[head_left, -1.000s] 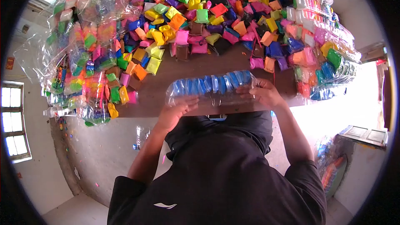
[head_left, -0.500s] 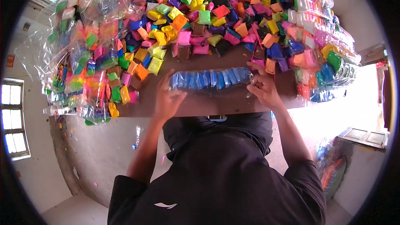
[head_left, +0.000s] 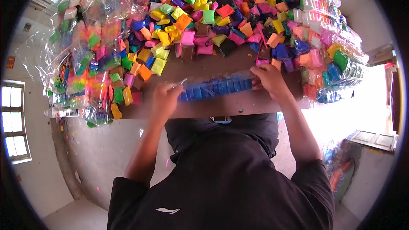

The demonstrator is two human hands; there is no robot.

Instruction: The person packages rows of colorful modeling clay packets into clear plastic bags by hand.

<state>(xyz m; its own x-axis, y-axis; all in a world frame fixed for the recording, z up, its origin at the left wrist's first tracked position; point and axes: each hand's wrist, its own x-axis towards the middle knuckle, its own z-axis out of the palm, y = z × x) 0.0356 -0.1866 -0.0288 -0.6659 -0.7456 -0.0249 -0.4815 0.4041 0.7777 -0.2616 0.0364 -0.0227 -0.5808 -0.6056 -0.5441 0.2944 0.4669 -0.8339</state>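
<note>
A long clear plastic bag holding a row of blue packets (head_left: 215, 88) stretches between my two hands, just above the brown table (head_left: 200, 108). My left hand (head_left: 167, 98) pinches the bag's left end, thumb and fingers pressed together. At the other end my right hand (head_left: 268, 79) grips the clear film, its fingertips partly hidden behind the bag. The row slants slightly, its left end nearer to me. Beyond the bag lies a heap of small colourful wrapped packets (head_left: 208, 17).
Filled clear bags of coloured packets (head_left: 96, 59) are piled on the left, more bags (head_left: 328, 55) on the right. A clear plastic bottle (head_left: 57, 113) lies at the left table edge. Past the table's right side stands a container with bagged packets (head_left: 341, 174).
The bag has tilted, its left end coming down toward me, and its packets now show a darker blue side. My left hand has turned into a pinch; the right hand has shifted its grip.
</note>
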